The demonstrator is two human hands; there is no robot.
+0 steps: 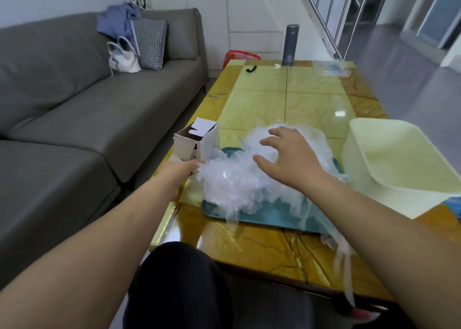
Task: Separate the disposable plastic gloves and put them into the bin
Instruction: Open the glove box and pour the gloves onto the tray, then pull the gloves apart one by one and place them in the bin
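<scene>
Across the left half of the frame runs a grey sofa, its seat edge parallel to the long left edge of the yellow-green marble table, with only a narrow strip of floor between them. Far more open room shows on the table's upper half, bare but for a dark flask and small items at the far edge. At right of centre, the cream bin sits open side up, its near corner hanging toward the table's right edge, just beside the teal tray. On that tray lies the heap of disposable plastic gloves, a tangled mound whose long axis runs from lower left to upper right; loose glove fingers trail off the tray's near right corner and past the table edge toward the lower right. Above the mound, the right hand hovers with fingers spread apart, palm down. At the heap's left fringe, the left hand touches the gloves, fingers extended; its grip cannot be told. Just behind it stands a small white carton, flap open.
</scene>
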